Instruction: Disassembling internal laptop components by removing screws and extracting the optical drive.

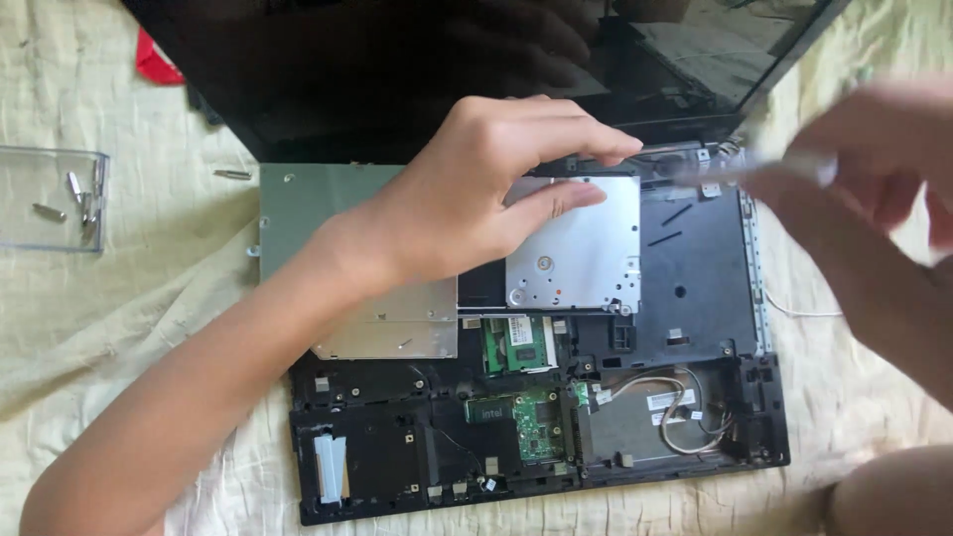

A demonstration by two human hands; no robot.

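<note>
The left hand [467,194] lies spread over the opened underside of a laptop [685,298], palm down, its grip flat and loose and closing on nothing. Its fingertips [586,196] rest on the top edge of a silver metal drive cover [586,253], which sits directly under and just beyond the fingers, in the upper middle of the chassis. Under the heel of this hand is a second, duller metal plate [397,333], and past the wrist a grey-green panel [308,203] reaches to the chassis edge.

The right hand [874,169] hovers above the far corner of the laptop, blurred by motion. It is pinched around a thin whitish tool [764,169], probably a screwdriver, whose tip points toward the hinge area just ahead of the left fingertips; the blur hides exactly how the fingers close on it.

Below the left hand, toward the person, lie green circuit boards [526,417] and a bundle of looped wires [685,402] in the black frame. The dark screen [417,69] lies open flat beyond both hands.

Well apart from the left forearm, on the outer side, a clear plastic tray [20,238] holds a few small screws [84,199], and one loose screw [233,175] lies between the tray and the laptop. Everything rests on a pale yellow quilted bedcover [129,328]
</note>
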